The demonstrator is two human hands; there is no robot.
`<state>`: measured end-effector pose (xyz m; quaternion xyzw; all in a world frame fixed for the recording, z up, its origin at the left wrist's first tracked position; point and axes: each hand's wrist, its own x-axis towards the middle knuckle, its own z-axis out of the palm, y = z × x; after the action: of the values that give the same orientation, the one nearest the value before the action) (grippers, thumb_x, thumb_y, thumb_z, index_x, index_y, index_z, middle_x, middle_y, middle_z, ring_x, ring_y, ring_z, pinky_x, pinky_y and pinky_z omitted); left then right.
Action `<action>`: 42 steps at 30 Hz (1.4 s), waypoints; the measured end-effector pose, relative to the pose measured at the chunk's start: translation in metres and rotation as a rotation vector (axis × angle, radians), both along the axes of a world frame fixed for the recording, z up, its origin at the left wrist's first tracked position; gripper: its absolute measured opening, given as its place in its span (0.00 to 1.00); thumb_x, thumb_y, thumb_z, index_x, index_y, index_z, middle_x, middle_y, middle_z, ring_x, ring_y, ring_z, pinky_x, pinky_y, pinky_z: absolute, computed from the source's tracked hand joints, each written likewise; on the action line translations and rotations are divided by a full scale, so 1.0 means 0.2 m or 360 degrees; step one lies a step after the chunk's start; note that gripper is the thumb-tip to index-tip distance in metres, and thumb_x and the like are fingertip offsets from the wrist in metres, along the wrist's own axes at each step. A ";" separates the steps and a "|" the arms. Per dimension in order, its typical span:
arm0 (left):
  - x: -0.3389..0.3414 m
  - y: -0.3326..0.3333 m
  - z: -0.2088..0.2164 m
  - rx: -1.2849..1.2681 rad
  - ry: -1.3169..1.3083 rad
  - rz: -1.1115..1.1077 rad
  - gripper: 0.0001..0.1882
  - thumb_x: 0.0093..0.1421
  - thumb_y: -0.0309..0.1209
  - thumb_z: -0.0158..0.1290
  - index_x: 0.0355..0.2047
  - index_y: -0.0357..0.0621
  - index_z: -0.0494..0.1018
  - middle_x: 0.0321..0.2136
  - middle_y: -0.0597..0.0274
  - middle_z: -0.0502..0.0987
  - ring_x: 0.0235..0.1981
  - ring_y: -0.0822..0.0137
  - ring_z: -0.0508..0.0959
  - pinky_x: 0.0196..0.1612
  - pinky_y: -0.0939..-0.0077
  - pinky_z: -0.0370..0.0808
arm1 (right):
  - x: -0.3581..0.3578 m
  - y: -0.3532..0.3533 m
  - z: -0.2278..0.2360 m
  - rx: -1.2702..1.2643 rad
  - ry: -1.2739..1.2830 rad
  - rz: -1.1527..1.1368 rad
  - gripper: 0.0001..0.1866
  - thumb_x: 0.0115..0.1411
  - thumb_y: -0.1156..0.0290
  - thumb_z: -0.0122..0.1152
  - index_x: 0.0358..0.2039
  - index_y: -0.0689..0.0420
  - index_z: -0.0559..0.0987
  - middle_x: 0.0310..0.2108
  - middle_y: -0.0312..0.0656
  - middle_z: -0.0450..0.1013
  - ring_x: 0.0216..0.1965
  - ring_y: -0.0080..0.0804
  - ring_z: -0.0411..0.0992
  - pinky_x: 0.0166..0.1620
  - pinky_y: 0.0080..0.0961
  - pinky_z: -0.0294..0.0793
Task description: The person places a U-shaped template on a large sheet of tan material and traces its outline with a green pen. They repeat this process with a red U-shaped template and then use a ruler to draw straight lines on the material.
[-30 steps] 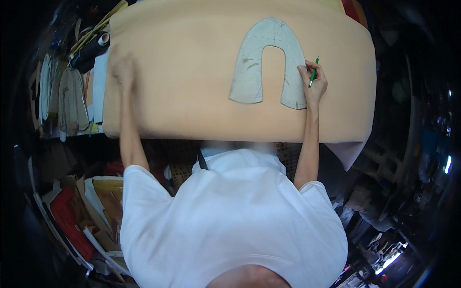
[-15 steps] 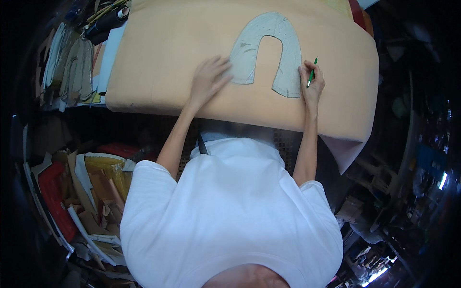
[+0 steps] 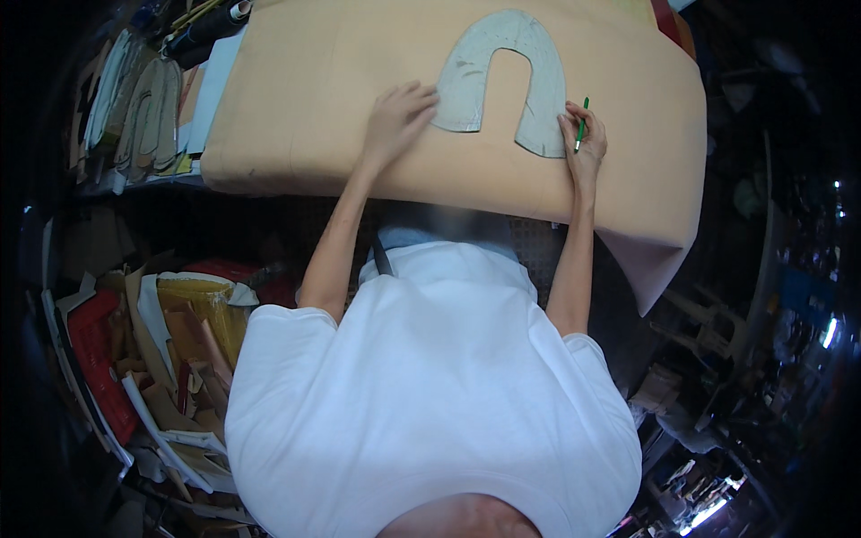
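A pale grey U-shaped template [image 3: 464,73] lies flat on a broad peach-tan sheet [image 3: 305,99] covering the table, its rounded end away from me. My left hand [image 3: 400,124] rests at the left leg of the template, palm down, fingers outstretched and slightly blurred, with the fingertips at its outer edge. Close against the right leg, my right hand [image 3: 587,148] pinches a slim green pen [image 3: 582,124] between thumb and fingers. The pen stands tilted, its upper end past the fingers; whether its tip touches the sheet I cannot tell.
Folders and curved templates [image 3: 148,117] stand upright left of the sheet, with a dark roll [image 3: 208,34] behind them. Below on the left, a shelf holds card scraps, a red piece [image 3: 99,359] and a yellow wrapped bundle [image 3: 206,305]. The sheet's front right corner [image 3: 644,269] hangs down.
The whole view has shifted, so table, template and hands sit higher in the picture. The green pen in my right hand is slightly more upright. Both hands stay beside the template.
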<state>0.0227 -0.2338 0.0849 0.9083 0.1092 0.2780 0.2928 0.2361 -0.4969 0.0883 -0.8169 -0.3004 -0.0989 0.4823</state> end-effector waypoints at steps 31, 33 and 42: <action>0.00 0.03 0.03 -0.0144 -0.0014 0.0012 0.26 0.59 0.35 0.56 0.58 0.45 0.68 0.47 0.65 0.80 0.52 0.62 0.75 0.61 0.62 0.62 | 0.00 0.02 -0.01 0.0139 0.0110 0.0040 0.12 0.52 0.72 0.69 0.39 0.56 0.82 0.39 0.38 0.79 0.44 0.32 0.73 0.49 0.30 0.72; 0.00 0.03 0.03 -0.0152 -0.0009 0.0015 0.26 0.59 0.36 0.56 0.57 0.45 0.69 0.47 0.65 0.79 0.52 0.62 0.75 0.61 0.62 0.62 | 0.00 0.02 -0.01 0.0209 0.0200 0.0056 0.12 0.52 0.71 0.69 0.39 0.56 0.82 0.39 0.39 0.79 0.44 0.33 0.73 0.49 0.30 0.72; 0.03 0.00 0.05 0.0019 -0.0049 0.0160 0.26 0.61 0.41 0.55 0.58 0.46 0.69 0.52 0.59 0.76 0.56 0.58 0.71 0.63 0.58 0.59 | -0.03 0.03 0.03 0.0167 0.0178 -0.0034 0.12 0.58 0.68 0.64 0.42 0.57 0.80 0.38 0.41 0.78 0.44 0.32 0.73 0.51 0.30 0.71</action>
<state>0.0277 -0.2343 0.0951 0.8989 0.1487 0.3071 0.2748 0.2311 -0.4902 0.0951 -0.7981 -0.2586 -0.0738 0.5393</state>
